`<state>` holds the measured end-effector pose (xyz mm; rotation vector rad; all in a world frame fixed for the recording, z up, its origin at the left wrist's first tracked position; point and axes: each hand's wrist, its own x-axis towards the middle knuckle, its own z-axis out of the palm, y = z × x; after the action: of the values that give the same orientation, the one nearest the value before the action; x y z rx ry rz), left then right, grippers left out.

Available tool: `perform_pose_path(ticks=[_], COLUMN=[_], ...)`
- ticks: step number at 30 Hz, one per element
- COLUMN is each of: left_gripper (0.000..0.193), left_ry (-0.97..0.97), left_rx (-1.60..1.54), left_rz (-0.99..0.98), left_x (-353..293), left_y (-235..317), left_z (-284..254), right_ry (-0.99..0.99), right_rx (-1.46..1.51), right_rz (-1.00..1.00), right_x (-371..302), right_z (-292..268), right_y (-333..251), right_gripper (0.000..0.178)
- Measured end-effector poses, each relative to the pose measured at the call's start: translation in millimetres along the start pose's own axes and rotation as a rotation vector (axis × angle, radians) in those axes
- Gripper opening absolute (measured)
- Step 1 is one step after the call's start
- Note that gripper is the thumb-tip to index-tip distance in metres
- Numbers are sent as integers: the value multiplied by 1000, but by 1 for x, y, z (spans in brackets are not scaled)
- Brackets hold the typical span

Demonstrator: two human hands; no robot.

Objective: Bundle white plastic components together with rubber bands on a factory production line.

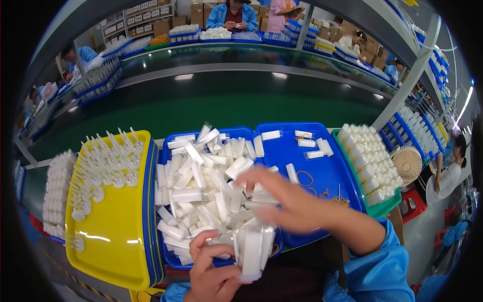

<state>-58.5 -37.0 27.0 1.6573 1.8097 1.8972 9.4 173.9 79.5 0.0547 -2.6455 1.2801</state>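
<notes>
My left hand (214,267) is closed around a small bundle of white pieces with clear plastic ends (252,251), held upright at the near edge of the pile. My right hand (289,199), blurred by movement, is over the right side of the heap of loose white pieces (193,168). Its thumb and fingers are apart, and I make out nothing held between them. The heap fills a blue tray (246,132). To its right, another blue tray (274,147) carries several more white pieces and some rubber bands (304,177).
Left stands a stack topped by a yellow tray (118,216) with upright white stemmed parts (113,156). At right, a green tray (387,204) holds bundled white pieces (370,161), near a small fan (406,163). A green conveyor (216,98) runs behind; people (232,17) sit across it.
</notes>
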Motion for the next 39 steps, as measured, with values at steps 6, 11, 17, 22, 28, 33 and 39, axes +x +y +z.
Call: perform_pose_path(ticks=[6,11,17,22,28,33,39], left_gripper=[18,16,16,16,17,17,15], left_ry=[19,39,13,-19,-67,-144,-220], left_rx=[71,83,83,21,6,-12,32], left_rz=[30,38,70,88,93,93,105], left_x=[4,2,4,8,12,9,9], left_y=[5,10,3,4,7,6,6], left_z=[2,3,12,21,30,32,36], right_ry=[-77,-18,154,106,44,74,156], right_rx=[-606,-537,113,920,1167,1109,65], right_rz=[414,378,429,468,454,389,74], right_x=[59,62,27,-12,-30,-43,-62], right_z=[10,12,-9,-5,-3,-3,-18], right_y=[38,46,25,8,-4,2,-12], right_gripper=[42,43,36,29,63,52,44])
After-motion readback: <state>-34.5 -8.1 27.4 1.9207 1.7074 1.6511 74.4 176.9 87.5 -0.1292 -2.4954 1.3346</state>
